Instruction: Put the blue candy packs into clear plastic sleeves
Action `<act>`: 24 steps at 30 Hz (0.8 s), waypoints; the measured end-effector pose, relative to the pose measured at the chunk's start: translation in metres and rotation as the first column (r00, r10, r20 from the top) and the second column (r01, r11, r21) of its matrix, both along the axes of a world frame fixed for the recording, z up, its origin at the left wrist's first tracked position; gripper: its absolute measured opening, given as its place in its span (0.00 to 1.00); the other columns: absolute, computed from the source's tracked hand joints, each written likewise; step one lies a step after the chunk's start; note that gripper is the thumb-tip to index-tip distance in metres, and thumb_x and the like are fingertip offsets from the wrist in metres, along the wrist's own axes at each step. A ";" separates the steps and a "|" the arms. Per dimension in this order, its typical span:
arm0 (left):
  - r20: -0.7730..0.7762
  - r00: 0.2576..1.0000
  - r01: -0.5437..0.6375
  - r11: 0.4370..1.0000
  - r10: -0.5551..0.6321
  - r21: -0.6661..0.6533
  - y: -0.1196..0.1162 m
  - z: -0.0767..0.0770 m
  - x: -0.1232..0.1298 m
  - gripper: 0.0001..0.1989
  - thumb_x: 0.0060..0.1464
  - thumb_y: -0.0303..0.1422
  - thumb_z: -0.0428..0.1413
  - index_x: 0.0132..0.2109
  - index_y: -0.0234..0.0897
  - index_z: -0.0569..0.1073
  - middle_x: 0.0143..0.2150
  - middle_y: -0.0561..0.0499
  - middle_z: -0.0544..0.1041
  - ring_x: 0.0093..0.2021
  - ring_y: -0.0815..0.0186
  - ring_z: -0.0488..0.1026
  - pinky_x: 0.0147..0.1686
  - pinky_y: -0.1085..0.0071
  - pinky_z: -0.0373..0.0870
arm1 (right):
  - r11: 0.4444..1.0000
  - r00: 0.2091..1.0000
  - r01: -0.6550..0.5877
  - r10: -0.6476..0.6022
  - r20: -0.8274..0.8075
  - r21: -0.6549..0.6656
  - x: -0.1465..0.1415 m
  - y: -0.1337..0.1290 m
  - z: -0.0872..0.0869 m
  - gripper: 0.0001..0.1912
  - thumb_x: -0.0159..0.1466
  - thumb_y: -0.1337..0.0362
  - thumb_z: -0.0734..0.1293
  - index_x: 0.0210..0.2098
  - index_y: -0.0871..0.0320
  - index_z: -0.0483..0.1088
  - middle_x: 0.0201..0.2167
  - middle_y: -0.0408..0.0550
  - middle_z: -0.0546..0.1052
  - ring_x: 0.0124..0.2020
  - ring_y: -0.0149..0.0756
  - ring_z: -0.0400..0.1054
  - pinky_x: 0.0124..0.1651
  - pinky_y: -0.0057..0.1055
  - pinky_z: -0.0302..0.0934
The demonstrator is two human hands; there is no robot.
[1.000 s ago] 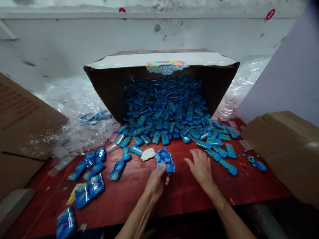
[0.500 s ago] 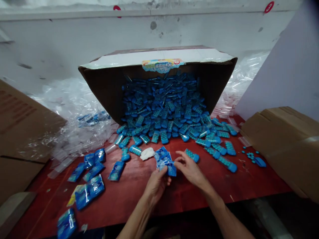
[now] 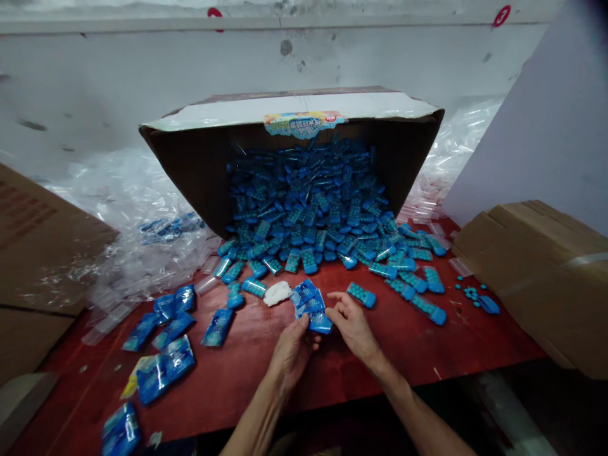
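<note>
Thumb over fingers, the left hand [image 3: 295, 345] pinches the lower edge of blue printed packets [image 3: 308, 303] above the red table [image 3: 256, 373], while the right hand's bent thumb and forefinger meet their right edge; whether the right hand [image 3: 352, 326] grips is unclear. Beyond, a carton [image 3: 180, 171] of blue-capped bottles [image 3: 308, 221] bears a colourful label [image 3: 304, 124], its lettering upside down and unreadable; a red wall disc [image 3: 502, 16] reads "3".

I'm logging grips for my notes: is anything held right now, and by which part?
Yes: the left hand pinches the printed blue plastic packets at their near edge, thumb on top.
</note>
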State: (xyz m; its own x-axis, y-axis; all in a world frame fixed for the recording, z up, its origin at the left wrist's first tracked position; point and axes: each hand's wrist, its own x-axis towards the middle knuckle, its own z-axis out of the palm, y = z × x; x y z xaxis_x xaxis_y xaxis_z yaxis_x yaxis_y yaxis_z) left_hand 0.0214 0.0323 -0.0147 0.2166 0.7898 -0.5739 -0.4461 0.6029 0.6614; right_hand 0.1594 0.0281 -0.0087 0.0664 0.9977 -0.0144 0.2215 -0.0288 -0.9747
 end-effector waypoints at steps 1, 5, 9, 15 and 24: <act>0.010 1.000 -0.001 1.000 0.001 -0.029 0.000 0.001 -0.001 0.13 0.40 0.39 0.59 0.28 0.31 0.70 0.20 0.52 0.71 0.18 0.73 0.66 0.18 0.78 0.59 | 0.999 0.992 0.003 -0.008 0.130 0.040 0.005 0.001 0.002 0.14 0.58 0.60 0.59 0.43 0.57 0.62 0.23 0.41 0.67 0.26 0.30 0.62 0.30 0.26 0.57; 0.045 0.997 -0.060 0.991 0.066 -0.118 -0.001 0.002 -0.005 0.13 0.42 0.39 0.57 0.25 0.32 0.68 0.16 0.54 0.68 0.17 0.73 0.66 0.16 0.79 0.60 | 0.984 0.678 0.107 -0.177 0.714 0.143 0.035 0.005 -0.003 0.19 0.56 0.62 0.63 0.47 0.56 0.63 0.43 0.55 0.67 0.43 0.47 0.59 0.42 0.40 0.53; 0.055 0.991 -0.107 0.971 0.122 -0.216 -0.001 0.002 -0.004 0.12 0.43 0.37 0.57 0.24 0.33 0.65 0.14 0.55 0.67 0.16 0.73 0.66 0.15 0.79 0.62 | 0.990 0.513 0.117 -0.125 0.849 0.074 0.053 0.008 -0.019 0.18 0.56 0.67 0.61 0.47 0.53 0.64 0.37 0.54 0.69 0.39 0.46 0.60 0.38 0.38 0.53; 0.028 0.986 -0.152 0.949 0.166 -0.276 -0.001 0.000 -0.004 0.10 0.45 0.35 0.56 0.24 0.33 0.66 0.14 0.55 0.66 0.16 0.74 0.66 0.15 0.80 0.63 | 0.997 0.894 -0.041 0.009 0.447 0.063 0.051 -0.002 0.002 0.15 0.56 0.65 0.62 0.44 0.53 0.65 0.39 0.46 0.70 0.40 0.36 0.63 0.43 0.31 0.56; 0.021 0.980 -0.186 0.954 0.196 -0.235 -0.002 -0.002 -0.001 0.10 0.47 0.35 0.55 0.24 0.32 0.67 0.15 0.52 0.68 0.17 0.72 0.68 0.17 0.79 0.64 | 0.967 0.853 -0.236 0.161 0.496 0.093 0.027 -0.026 0.037 0.16 0.54 0.68 0.63 0.43 0.53 0.67 0.35 0.46 0.68 0.39 0.37 0.60 0.44 0.33 0.56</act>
State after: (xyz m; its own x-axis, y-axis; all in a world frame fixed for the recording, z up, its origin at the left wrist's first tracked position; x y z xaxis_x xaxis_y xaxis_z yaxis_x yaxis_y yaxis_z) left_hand 0.0203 0.0299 -0.0164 0.1039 0.6657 -0.7389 -0.5933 0.6377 0.4911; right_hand 0.1860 0.0021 0.0279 -0.1724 0.9785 0.1132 0.6488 0.1993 -0.7344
